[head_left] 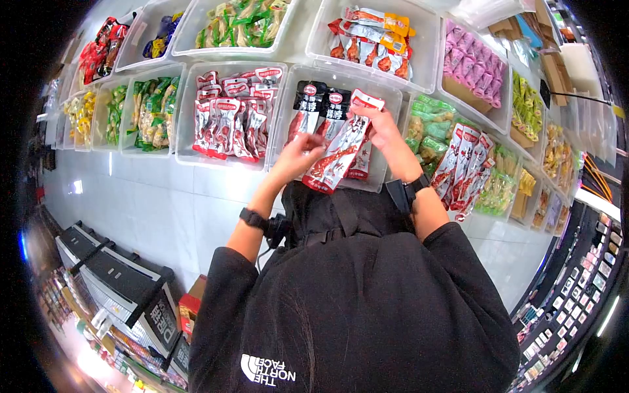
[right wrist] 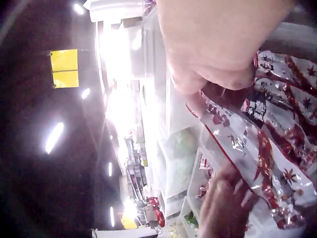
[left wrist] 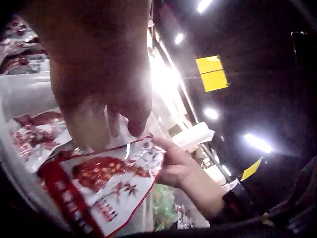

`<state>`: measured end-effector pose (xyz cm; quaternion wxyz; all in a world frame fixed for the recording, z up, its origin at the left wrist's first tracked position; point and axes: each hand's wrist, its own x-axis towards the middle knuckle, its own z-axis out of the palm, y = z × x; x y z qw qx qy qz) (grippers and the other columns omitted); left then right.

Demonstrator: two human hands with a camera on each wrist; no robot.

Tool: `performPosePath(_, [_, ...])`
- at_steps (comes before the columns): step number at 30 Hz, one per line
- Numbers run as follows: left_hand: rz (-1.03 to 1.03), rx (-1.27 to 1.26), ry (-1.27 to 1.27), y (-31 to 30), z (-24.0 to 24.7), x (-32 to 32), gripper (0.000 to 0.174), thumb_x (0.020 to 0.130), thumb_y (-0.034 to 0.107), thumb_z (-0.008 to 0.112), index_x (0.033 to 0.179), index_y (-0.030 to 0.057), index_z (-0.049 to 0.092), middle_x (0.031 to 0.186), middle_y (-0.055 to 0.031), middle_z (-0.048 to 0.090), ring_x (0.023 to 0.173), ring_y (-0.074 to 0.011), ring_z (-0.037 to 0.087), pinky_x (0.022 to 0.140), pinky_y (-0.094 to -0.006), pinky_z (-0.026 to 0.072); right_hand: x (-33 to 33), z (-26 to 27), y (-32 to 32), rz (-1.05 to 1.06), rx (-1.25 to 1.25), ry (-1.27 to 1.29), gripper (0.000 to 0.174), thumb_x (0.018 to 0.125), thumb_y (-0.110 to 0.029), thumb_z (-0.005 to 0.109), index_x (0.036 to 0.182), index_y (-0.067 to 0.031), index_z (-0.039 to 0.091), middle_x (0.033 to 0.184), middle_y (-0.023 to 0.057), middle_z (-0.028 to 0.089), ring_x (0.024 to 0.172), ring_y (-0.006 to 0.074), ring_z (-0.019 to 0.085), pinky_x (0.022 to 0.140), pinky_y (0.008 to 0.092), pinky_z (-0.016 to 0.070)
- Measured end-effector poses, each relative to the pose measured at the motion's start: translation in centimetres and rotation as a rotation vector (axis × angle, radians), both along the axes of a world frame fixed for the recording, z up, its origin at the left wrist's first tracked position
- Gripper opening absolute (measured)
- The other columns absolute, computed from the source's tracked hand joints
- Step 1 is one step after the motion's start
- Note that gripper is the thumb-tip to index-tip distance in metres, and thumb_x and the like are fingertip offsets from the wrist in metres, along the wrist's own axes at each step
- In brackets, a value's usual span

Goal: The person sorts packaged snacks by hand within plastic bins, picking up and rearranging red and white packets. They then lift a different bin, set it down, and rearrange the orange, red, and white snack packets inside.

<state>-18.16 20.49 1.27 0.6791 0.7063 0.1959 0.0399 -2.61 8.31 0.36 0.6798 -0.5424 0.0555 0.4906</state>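
My right hand (head_left: 385, 131) pinches the upper end of a long white-and-red snack packet (head_left: 341, 154), printed with a reddish piece of food. The packet slants down to the left above a clear plastic bin (head_left: 288, 95). My left hand (head_left: 300, 157) is beside the packet's left edge, its fingertips right at that edge; in the left wrist view the fingers (left wrist: 86, 129) reach the packet's border. Whether they pinch it I cannot tell. In the bin beneath lie black-topped packets (head_left: 311, 98) with white lettering, partly hidden by the hands and the slanted packet.
Left of it stands a bin of red-and-white packets (head_left: 226, 118). Behind is a bin with orange-topped packets (head_left: 373, 42). To the right are green packets (head_left: 429, 124) and a pile of red-and-white packets (head_left: 462, 164). Black crates (head_left: 118, 275) stand at lower left.
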Motion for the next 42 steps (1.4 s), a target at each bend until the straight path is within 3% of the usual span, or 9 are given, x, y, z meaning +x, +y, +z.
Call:
performPosePath(8, [0.009, 0.287, 0.012, -1.3, 3.0, 4.3, 0.023, 0.086, 0.021, 0.056, 0.089, -0.0011, 0.053, 0.072, -0.0171, 0.056, 0.063, -0.0258, 0.054, 0.059, -0.0347, 0.0423, -1.7, 3.8, 0.3, -0.189, -0.077, -0.220, 0.018, 0.080, -0.014, 0.064, 0.094, -0.0031, 0.065, 0.088, 0.0038, 0.065, 0.077, 0.0111, 0.058, 0.068, 0.0270, 0.0445])
performPosePath(12, [0.047, 0.304, 0.000, -1.5, 3.3, 3.6, 0.020, 0.088, 0.018, 0.051, 0.086, -0.0023, 0.051, 0.069, -0.0160, 0.056, 0.061, -0.0262, 0.053, 0.058, -0.0364, 0.0408, -4.0, 4.0, -2.1, 0.197, -0.198, -0.766, 0.033, 0.083, -0.031, 0.062, 0.100, -0.0026, 0.063, 0.086, 0.0061, 0.065, 0.074, 0.0116, 0.057, 0.068, 0.0271, 0.0455])
performPosePath(14, [0.042, 0.464, -0.099, -1.4, 2.8, 3.3, 0.020, 0.091, 0.017, 0.049, 0.082, -0.0011, 0.048, 0.061, -0.0034, 0.048, 0.059, -0.0080, 0.044, 0.053, -0.0277, 0.0372, -3.7, 3.6, -2.7, 0.340, -0.344, -0.826, 0.029, 0.087, -0.026, 0.058, 0.101, -0.0014, 0.062, 0.087, 0.0026, 0.064, 0.076, 0.0084, 0.055, 0.069, 0.0254, 0.0447])
performPosePath(16, [0.083, 0.145, -0.108, -1.2, 3.2, 2.8, 0.021, 0.091, 0.018, 0.048, 0.085, -0.0017, 0.051, 0.062, -0.0100, 0.047, 0.060, -0.0121, 0.047, 0.055, -0.0307, 0.0380, -2.9, 3.5, -3.0, 0.262, 0.053, -0.572, 0.024, 0.090, -0.021, 0.053, 0.099, 0.0000, 0.063, 0.087, -0.0017, 0.063, 0.078, 0.0052, 0.053, 0.070, 0.0236, 0.0438])
performPosePath(21, [0.165, -0.454, -0.250, -1.5, 2.4, 3.2, 0.022, 0.094, 0.022, 0.046, 0.097, 0.0025, 0.057, 0.080, 0.0075, 0.052, 0.066, -0.0031, 0.044, 0.059, -0.0197, 0.0369, -2.4, 4.9, -2.8, 0.300, 0.063, -0.650, 0.025, 0.092, -0.021, 0.053, 0.085, 0.0010, 0.062, 0.072, -0.0083, 0.052, 0.068, 0.0007, 0.042, 0.060, 0.0200, 0.0375])
performPosePath(26, [0.243, -0.814, -0.080, -1.6, 2.5, 2.7, 0.021, 0.092, 0.020, 0.048, 0.102, 0.0034, 0.057, 0.085, 0.0015, 0.060, 0.074, -0.0052, 0.055, 0.068, -0.0210, 0.0448, -2.6, 4.3, -2.9, 0.329, 0.073, -0.657, 0.025, 0.091, -0.021, 0.054, 0.081, 0.0007, 0.062, 0.069, -0.0081, 0.052, 0.066, 0.0010, 0.042, 0.057, 0.0202, 0.0364])
performPosePath(30, [0.174, -0.755, -0.047, -1.3, 2.4, 2.7, 0.022, 0.089, 0.019, 0.050, 0.098, 0.0012, 0.058, 0.084, 0.0004, 0.060, 0.074, -0.0068, 0.055, 0.069, -0.0217, 0.0447, -2.9, 4.5, -3.7, 0.327, -0.033, -0.702, 0.026, 0.090, -0.019, 0.055, 0.075, 0.0014, 0.060, 0.066, -0.0079, 0.051, 0.062, 0.0012, 0.041, 0.052, 0.0212, 0.0350])
performPosePath(33, [0.080, 0.042, -0.156, -0.2, 2.7, 3.8, 0.022, 0.089, 0.021, 0.051, 0.079, 0.0019, 0.054, 0.066, 0.0040, 0.047, 0.058, -0.0058, 0.039, 0.052, -0.0230, 0.0332, -2.6, 3.7, -3.8, 0.307, -0.050, -0.703, 0.026, 0.089, -0.018, 0.055, 0.074, 0.0019, 0.061, 0.063, -0.0080, 0.051, 0.060, 0.0012, 0.041, 0.051, 0.0218, 0.0352])
performPosePath(42, [0.171, 0.338, -0.058, -0.8, 4.5, 4.9, 0.023, 0.091, 0.021, 0.046, 0.091, -0.0001, 0.056, 0.064, -0.0104, 0.056, 0.057, -0.0181, 0.053, 0.055, -0.0313, 0.0407, -3.3, 5.6, -2.8, 0.222, 0.019, -0.748, 0.020, 0.089, -0.016, 0.055, 0.085, 0.0015, 0.064, 0.068, -0.0087, 0.053, 0.063, 0.0008, 0.043, 0.053, 0.0207, 0.0369])
